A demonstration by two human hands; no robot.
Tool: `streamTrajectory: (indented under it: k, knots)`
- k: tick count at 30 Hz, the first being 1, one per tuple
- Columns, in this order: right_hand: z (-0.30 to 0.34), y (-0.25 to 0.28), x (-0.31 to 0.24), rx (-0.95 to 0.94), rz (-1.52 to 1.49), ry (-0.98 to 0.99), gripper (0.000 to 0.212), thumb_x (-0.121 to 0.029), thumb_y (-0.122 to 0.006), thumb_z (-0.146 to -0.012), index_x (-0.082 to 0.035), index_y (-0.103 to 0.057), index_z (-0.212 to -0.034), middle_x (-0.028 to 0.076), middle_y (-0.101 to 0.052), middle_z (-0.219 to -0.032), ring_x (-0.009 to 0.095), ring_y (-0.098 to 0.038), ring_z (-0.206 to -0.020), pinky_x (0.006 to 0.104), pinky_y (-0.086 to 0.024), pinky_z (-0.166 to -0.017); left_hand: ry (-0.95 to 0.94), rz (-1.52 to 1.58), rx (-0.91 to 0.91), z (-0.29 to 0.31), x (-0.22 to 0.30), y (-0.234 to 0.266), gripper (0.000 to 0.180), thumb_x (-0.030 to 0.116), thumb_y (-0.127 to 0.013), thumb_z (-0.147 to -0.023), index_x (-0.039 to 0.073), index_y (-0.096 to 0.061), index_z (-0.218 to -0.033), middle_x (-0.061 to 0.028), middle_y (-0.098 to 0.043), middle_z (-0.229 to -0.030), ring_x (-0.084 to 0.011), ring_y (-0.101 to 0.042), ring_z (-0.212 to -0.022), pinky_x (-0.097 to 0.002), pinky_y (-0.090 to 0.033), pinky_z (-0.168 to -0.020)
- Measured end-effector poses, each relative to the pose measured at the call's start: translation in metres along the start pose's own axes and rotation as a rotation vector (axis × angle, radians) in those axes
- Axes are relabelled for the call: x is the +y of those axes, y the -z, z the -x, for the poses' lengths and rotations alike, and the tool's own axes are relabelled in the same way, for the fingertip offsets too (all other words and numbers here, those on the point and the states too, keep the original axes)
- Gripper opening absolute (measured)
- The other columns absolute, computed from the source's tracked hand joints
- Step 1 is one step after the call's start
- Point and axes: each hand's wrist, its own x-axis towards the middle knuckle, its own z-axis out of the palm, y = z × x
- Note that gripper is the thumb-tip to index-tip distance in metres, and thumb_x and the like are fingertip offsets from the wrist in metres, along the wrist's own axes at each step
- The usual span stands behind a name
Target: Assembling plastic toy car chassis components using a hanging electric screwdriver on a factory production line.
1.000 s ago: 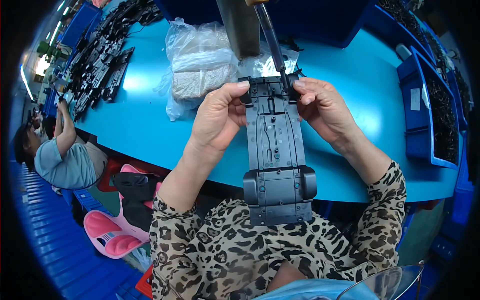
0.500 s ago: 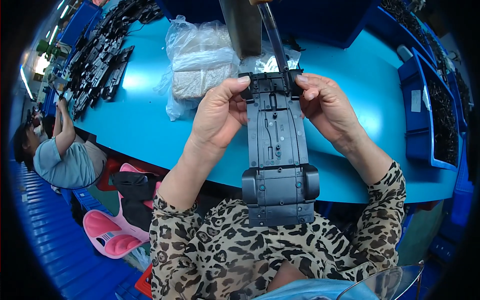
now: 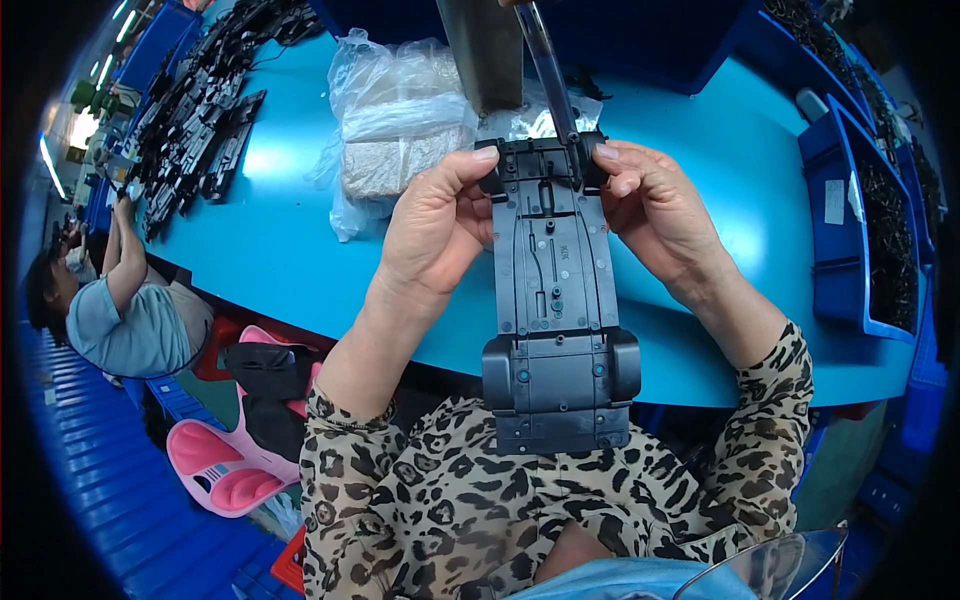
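Note:
Between my hands is a long black plastic chassis [image 3: 555,280], shaped like a toy car's underside, with wheel arches at both ends. My left hand [image 3: 440,220] grips its far left corner, thumb on top. My right hand [image 3: 660,210] holds the far right corner the same way, with fingers curled below. A screwdriver-like tool with a clear shaft [image 3: 545,75] comes down from above, its dark tip [image 3: 575,175] at the chassis's far right part. The chassis's near end hangs over the table edge, close to my body.
A plastic-wrapped package [image 3: 400,140] lies beyond my left hand, beside a metal post [image 3: 483,55]. Black plastic parts [image 3: 205,150] are heaped at the far left. A blue bin [image 3: 840,250] of dark small parts stands right. Another person [image 3: 140,320] works at left, near a pink chair [image 3: 215,460].
The chassis's far end has shifted very slightly away from me, both hands moving with it. The tool's tip now reaches a little lower on the chassis. Both grips stay the same.

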Motion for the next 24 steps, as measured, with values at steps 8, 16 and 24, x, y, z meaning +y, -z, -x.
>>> streamTrajectory:
  k: [8,16,24]
  knots:
    - [-0.0008,-0.0020,0.0022,0.037,-0.036,-0.009,0.011,-0.015,-0.059,-0.074,-0.004,-0.057,-0.075,0.000,-0.051,-0.064,0.009,-0.047,-0.053,0.0218,-0.041,-0.050,-0.003,0.002,-0.057,0.0028,0.0016,-0.0022,0.014,0.017,-0.056,-0.076,0.004,-0.054,-0.077,-0.0039,-0.058,-0.069,-0.0091,-0.055,-0.055,-0.0215,-0.046,-0.044]
    - [-0.0013,0.0001,0.0042,0.022,-0.054,0.019,0.011,-0.013,-0.058,-0.075,-0.003,-0.058,-0.077,0.000,-0.052,-0.068,0.009,-0.048,-0.056,0.0225,-0.041,-0.051,-0.006,0.036,-0.092,0.0056,0.0035,-0.0053,0.016,0.017,-0.054,-0.077,0.002,-0.054,-0.080,-0.0056,-0.059,-0.071,-0.0105,-0.057,-0.058,-0.0227,-0.048,-0.048]
    - [0.0000,0.0008,0.0041,0.007,-0.075,0.027,0.011,-0.012,-0.057,-0.075,-0.002,-0.058,-0.080,0.001,-0.052,-0.068,0.008,-0.048,-0.056,0.0230,-0.041,-0.051,-0.010,0.009,-0.101,0.0046,0.0028,-0.0040,0.016,0.017,-0.053,-0.078,0.001,-0.054,-0.081,-0.0066,-0.060,-0.072,-0.0112,-0.058,-0.059,-0.0234,-0.049,-0.048]
